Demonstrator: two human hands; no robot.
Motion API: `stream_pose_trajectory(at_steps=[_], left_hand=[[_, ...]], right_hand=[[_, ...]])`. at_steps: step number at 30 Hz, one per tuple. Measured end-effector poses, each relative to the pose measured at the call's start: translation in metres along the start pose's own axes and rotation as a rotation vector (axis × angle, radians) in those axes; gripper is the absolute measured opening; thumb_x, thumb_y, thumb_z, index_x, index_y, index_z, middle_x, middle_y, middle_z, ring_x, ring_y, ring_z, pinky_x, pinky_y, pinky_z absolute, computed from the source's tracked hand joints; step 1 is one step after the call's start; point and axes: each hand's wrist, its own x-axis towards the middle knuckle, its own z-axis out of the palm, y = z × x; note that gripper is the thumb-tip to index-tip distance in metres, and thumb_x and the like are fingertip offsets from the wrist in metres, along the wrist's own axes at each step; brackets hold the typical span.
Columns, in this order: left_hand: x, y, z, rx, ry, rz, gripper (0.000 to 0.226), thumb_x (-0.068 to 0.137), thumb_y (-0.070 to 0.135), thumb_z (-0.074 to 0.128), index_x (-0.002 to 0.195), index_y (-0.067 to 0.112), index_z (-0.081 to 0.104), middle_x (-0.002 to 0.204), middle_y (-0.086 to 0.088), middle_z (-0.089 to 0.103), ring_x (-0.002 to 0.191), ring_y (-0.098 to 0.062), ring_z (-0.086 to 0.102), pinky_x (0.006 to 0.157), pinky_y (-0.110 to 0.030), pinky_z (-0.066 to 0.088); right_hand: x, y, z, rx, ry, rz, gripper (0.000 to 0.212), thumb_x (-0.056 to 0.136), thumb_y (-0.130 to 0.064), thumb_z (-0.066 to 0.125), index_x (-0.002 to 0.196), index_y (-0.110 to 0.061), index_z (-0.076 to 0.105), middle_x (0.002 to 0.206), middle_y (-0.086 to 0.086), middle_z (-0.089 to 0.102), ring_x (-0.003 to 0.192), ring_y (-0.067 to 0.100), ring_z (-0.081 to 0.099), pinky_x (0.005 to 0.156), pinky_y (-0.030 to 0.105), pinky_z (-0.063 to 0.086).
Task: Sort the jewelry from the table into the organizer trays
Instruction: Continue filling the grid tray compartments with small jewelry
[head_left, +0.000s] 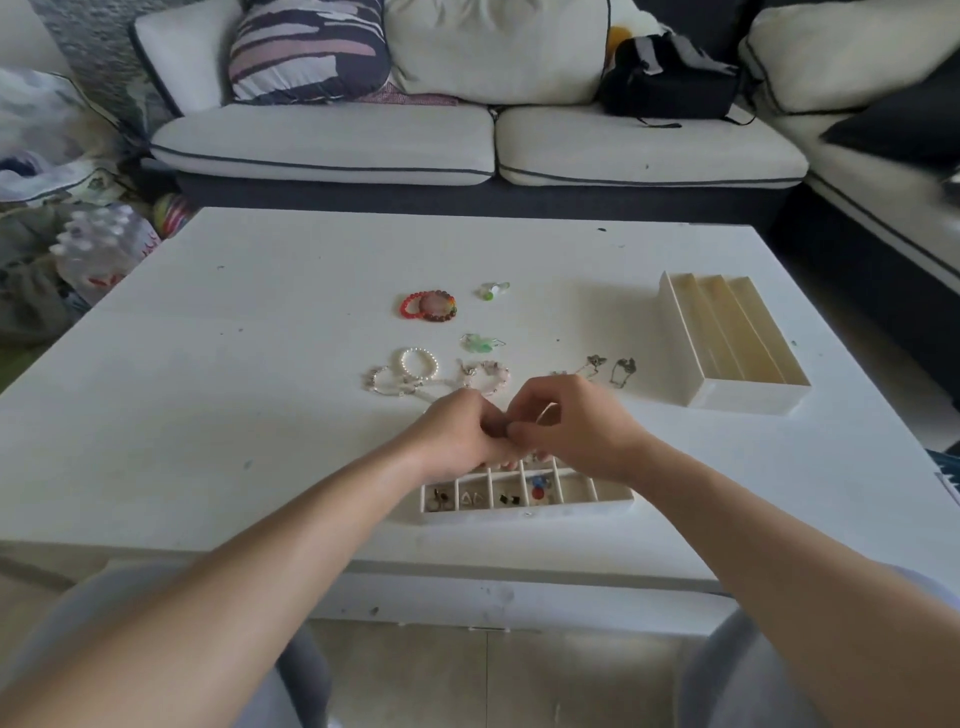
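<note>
Jewelry lies spread across the middle of the white worktop. A red bead bracelet sits farthest out, with a small green and white piece to its right. Nearer are a green charm, a pearl bracelet, a silver chain bracelet and a pink bead bracelet. Two dark pendants lie off to the right.

Both hands are raised just in front of this spread, meeting above the small divided tray at the near edge. The left hand and the right hand have their fingers curled in tight, and the fingertips pinch a small piece between them. It looks like a thin pale loop, but I cannot tell what kind. The tray's left compartments already hold earrings and other small pieces: dark ones, pale triangles, black squares, then red and blue.

A long tray with three channels stands at the right of the worktop. Beyond it is a pale sofa with a striped cushion and a black bag.
</note>
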Motion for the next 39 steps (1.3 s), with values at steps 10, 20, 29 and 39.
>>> stream_pose_trajectory(at_steps=[10, 20, 29, 39], left_hand=[[0.009, -0.006, 0.009, -0.052, 0.041, 0.029, 0.013, 0.084, 0.032, 0.080, 0.088, 0.020, 0.076, 0.081, 0.000, 0.076, 0.080, -0.019, 0.070, 0.077, -0.034, 0.053], [0.006, -0.007, 0.008, -0.354, 0.000, -0.075, 0.004, 0.096, 0.013, 0.068, 0.094, 0.016, 0.068, 0.078, 0.001, 0.076, 0.066, -0.006, 0.068, 0.062, -0.021, 0.051], [0.008, -0.004, 0.014, -0.471, -0.086, -0.167, 0.014, 0.092, 0.005, 0.071, 0.101, 0.016, 0.071, 0.082, -0.002, 0.076, 0.071, -0.011, 0.068, 0.059, -0.021, 0.048], [0.014, 0.002, 0.018, -0.535, -0.142, -0.184, 0.036, 0.086, 0.004, 0.076, 0.118, 0.013, 0.062, 0.099, -0.004, 0.078, 0.087, -0.013, 0.073, 0.069, -0.025, 0.049]], right_hand=[[0.008, 0.004, -0.003, 0.113, -0.015, 0.167, 0.010, 0.084, -0.018, 0.073, 0.077, -0.011, 0.072, 0.069, 0.007, 0.075, 0.068, 0.025, 0.074, 0.064, 0.031, 0.059], [0.008, 0.012, -0.007, 0.064, -0.064, 0.052, 0.022, 0.096, -0.006, 0.056, 0.095, -0.017, 0.076, 0.089, 0.011, 0.074, 0.073, 0.022, 0.071, 0.072, 0.033, 0.060], [0.003, 0.018, -0.016, 0.236, -0.135, 0.134, 0.022, 0.094, -0.002, 0.059, 0.098, -0.015, 0.077, 0.082, 0.010, 0.076, 0.075, 0.022, 0.072, 0.070, 0.031, 0.061], [0.003, 0.026, -0.021, 0.235, -0.140, 0.115, 0.020, 0.086, 0.002, 0.068, 0.092, -0.015, 0.075, 0.092, 0.001, 0.074, 0.073, 0.012, 0.071, 0.068, 0.028, 0.058]])
